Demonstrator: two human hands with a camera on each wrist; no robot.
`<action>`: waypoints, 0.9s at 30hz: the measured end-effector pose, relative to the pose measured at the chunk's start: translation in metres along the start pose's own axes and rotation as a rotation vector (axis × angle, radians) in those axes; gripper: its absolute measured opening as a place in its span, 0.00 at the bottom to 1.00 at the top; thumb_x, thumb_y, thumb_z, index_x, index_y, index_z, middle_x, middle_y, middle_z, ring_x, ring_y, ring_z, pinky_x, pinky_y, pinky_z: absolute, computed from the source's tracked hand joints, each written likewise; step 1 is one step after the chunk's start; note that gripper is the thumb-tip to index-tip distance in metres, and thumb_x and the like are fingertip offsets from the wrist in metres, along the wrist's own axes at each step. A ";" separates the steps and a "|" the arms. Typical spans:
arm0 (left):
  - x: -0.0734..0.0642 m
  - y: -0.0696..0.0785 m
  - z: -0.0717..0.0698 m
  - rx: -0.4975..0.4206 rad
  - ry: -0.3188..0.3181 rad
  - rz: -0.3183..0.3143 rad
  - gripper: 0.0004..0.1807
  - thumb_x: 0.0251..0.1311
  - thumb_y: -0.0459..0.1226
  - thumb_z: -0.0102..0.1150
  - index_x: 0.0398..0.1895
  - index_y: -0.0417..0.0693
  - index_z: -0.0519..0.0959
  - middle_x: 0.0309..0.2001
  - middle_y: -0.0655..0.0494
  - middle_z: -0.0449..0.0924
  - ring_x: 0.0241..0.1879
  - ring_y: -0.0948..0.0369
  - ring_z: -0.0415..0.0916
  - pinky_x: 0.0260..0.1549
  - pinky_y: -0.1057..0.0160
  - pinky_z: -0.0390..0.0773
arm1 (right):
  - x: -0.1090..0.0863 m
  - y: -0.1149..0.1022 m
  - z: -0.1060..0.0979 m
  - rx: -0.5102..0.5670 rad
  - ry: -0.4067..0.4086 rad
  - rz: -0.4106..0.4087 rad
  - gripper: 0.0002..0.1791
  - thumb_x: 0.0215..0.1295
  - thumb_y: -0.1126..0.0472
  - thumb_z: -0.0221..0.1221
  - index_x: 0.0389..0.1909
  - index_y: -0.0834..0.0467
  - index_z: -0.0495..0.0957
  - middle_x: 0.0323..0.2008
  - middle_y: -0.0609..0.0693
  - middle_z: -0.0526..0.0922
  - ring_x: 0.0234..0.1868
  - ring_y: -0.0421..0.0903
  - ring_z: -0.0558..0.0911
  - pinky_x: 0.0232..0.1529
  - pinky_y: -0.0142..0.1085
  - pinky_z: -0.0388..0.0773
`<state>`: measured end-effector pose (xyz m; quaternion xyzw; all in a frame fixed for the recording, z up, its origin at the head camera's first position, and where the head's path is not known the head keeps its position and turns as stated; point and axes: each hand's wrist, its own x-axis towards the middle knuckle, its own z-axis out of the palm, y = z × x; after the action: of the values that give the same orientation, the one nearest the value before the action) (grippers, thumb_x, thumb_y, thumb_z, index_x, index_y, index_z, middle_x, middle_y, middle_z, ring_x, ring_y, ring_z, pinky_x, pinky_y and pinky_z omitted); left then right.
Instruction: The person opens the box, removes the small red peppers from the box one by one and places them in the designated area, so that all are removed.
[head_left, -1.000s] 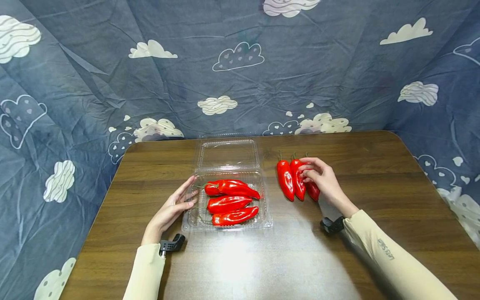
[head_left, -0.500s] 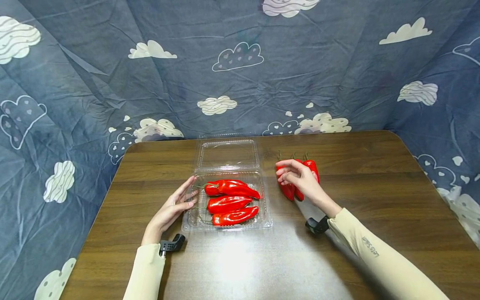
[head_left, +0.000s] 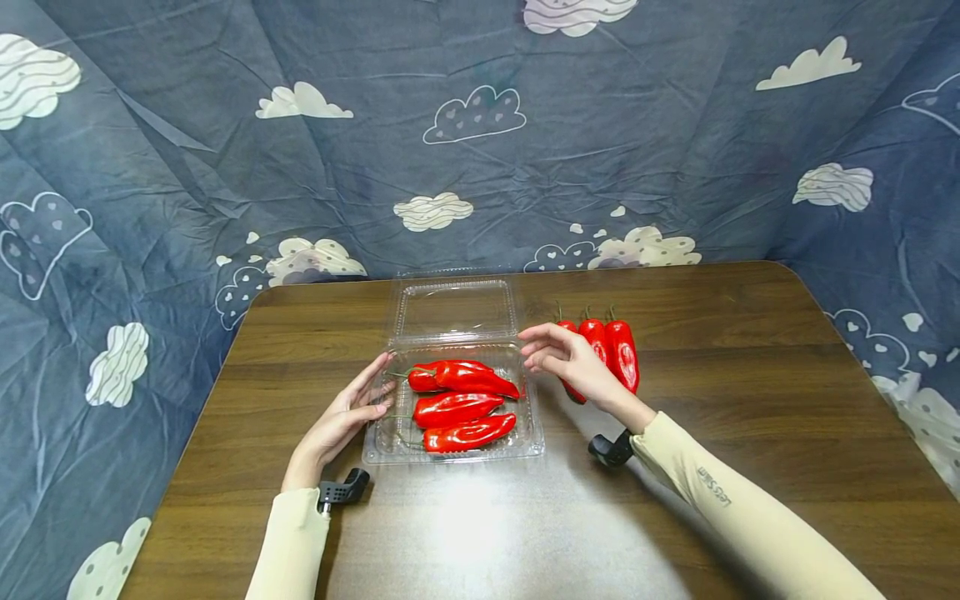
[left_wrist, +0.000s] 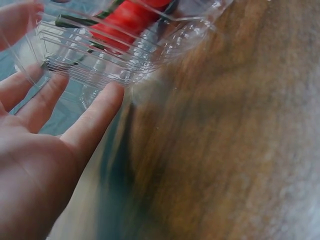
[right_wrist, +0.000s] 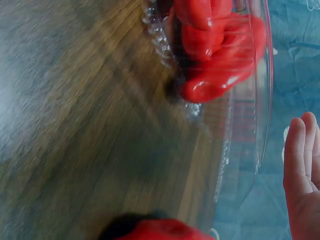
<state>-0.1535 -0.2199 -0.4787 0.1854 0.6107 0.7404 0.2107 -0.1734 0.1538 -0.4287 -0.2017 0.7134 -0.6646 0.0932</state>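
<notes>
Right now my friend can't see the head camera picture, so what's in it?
A clear, open plastic box of red peppers sits on a wooden table, a person's left hand at its left side. The right hand, holding nothing, hovers near the box's right side; three more peppers lie right of it.

3 red peppers [head_left: 593,336] lie beside the open container [head_left: 530,421].

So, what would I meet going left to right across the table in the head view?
Left hand → open clear container with red peppers inside → right hand → rightmost loose pepper.
</notes>
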 end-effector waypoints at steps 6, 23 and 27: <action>0.000 -0.001 -0.001 0.014 0.001 0.004 0.41 0.62 0.20 0.45 0.76 0.42 0.41 0.76 0.45 0.34 0.70 0.37 0.41 0.64 0.59 0.61 | 0.006 -0.001 0.012 0.027 -0.045 -0.003 0.19 0.61 0.78 0.50 0.55 0.76 0.68 0.44 0.74 0.74 0.42 0.55 0.81 0.48 0.49 0.78; 0.000 -0.002 -0.002 0.015 0.010 0.005 0.41 0.62 0.20 0.44 0.76 0.43 0.42 0.76 0.46 0.34 0.70 0.38 0.42 0.64 0.59 0.61 | 0.021 0.000 0.033 -0.111 -0.203 0.015 0.20 0.60 0.75 0.54 0.55 0.71 0.73 0.53 0.68 0.75 0.51 0.61 0.77 0.51 0.36 0.75; 0.000 -0.001 -0.001 0.014 0.012 0.001 0.41 0.62 0.20 0.45 0.76 0.43 0.42 0.76 0.46 0.35 0.70 0.38 0.42 0.64 0.59 0.61 | 0.024 0.004 0.036 -0.133 -0.243 0.009 0.19 0.59 0.75 0.54 0.54 0.71 0.73 0.52 0.66 0.76 0.52 0.58 0.77 0.54 0.42 0.74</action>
<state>-0.1536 -0.2204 -0.4803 0.1827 0.6171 0.7373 0.2052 -0.1815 0.1116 -0.4328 -0.2832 0.7401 -0.5861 0.1686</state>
